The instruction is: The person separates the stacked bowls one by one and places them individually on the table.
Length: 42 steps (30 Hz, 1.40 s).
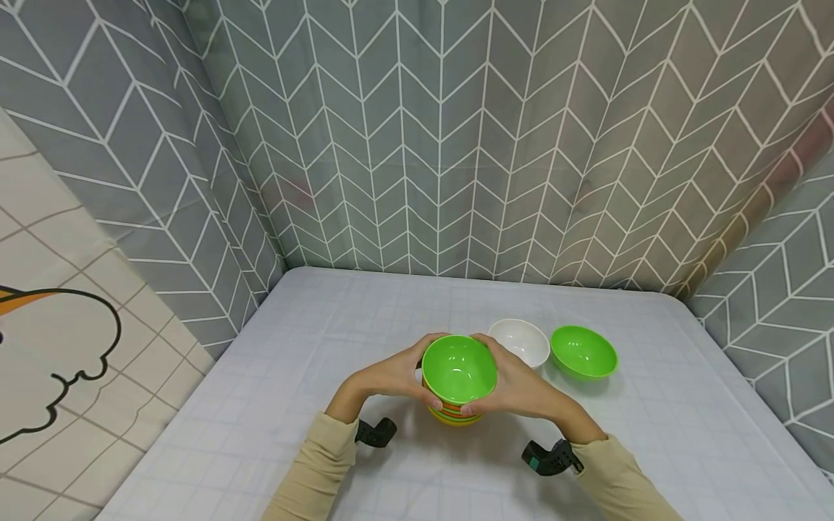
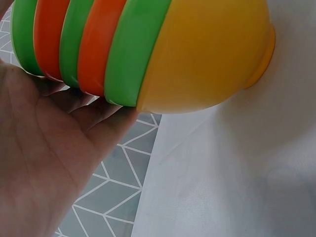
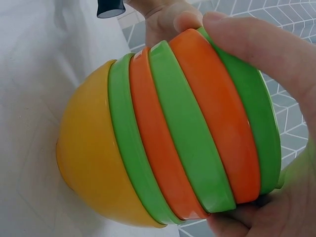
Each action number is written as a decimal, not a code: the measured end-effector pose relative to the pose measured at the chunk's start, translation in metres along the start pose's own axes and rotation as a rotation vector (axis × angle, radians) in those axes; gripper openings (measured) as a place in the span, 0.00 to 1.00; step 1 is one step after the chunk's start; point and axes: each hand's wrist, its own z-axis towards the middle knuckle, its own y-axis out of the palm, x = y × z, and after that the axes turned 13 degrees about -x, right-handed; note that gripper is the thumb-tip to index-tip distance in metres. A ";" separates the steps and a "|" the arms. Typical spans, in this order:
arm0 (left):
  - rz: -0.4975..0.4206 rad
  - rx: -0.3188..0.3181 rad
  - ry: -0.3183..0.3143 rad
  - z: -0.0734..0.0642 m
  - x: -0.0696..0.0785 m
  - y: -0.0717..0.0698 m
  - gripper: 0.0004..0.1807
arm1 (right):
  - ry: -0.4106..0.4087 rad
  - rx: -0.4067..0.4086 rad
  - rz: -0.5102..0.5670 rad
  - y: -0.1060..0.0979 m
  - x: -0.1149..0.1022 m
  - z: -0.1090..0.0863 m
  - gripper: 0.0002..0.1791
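Observation:
Both hands hold a stack of nested bowls, with a green bowl (image 1: 459, 369) on top, upright over the table's middle. My left hand (image 1: 399, 373) curves round the left side, its thumb at the front near the rim. On the opposite side, my right hand (image 1: 524, 383) grips the stack the same way. Seen from the right wrist, green and orange bowls (image 3: 217, 118) alternate above a yellow bowl (image 3: 94, 148) at the bottom. The left wrist view shows the fingers behind the bowls, along their sides, and the yellow bowl's foot (image 2: 261, 61) close to the tabletop.
Beyond my right hand stand a white bowl (image 1: 519, 341) and, to its right, a single green bowl (image 1: 583, 353), both upright. A pale cloth covers the table (image 1: 293, 463). Grey patterned curtains (image 1: 443, 145) hang behind and at the sides. Each wrist carries a black camera.

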 end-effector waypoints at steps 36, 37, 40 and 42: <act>-0.029 0.000 -0.008 0.002 -0.002 0.001 0.53 | 0.022 0.029 -0.019 -0.002 -0.001 -0.003 0.54; -0.030 0.002 -0.011 0.002 -0.002 0.001 0.53 | 0.021 0.030 -0.018 -0.002 -0.001 -0.003 0.54; -0.032 0.005 -0.018 0.001 -0.003 0.001 0.53 | 0.013 0.033 -0.019 -0.004 -0.001 -0.004 0.55; -0.031 0.006 -0.017 0.001 -0.003 0.001 0.53 | 0.009 0.044 -0.025 -0.006 -0.002 -0.005 0.55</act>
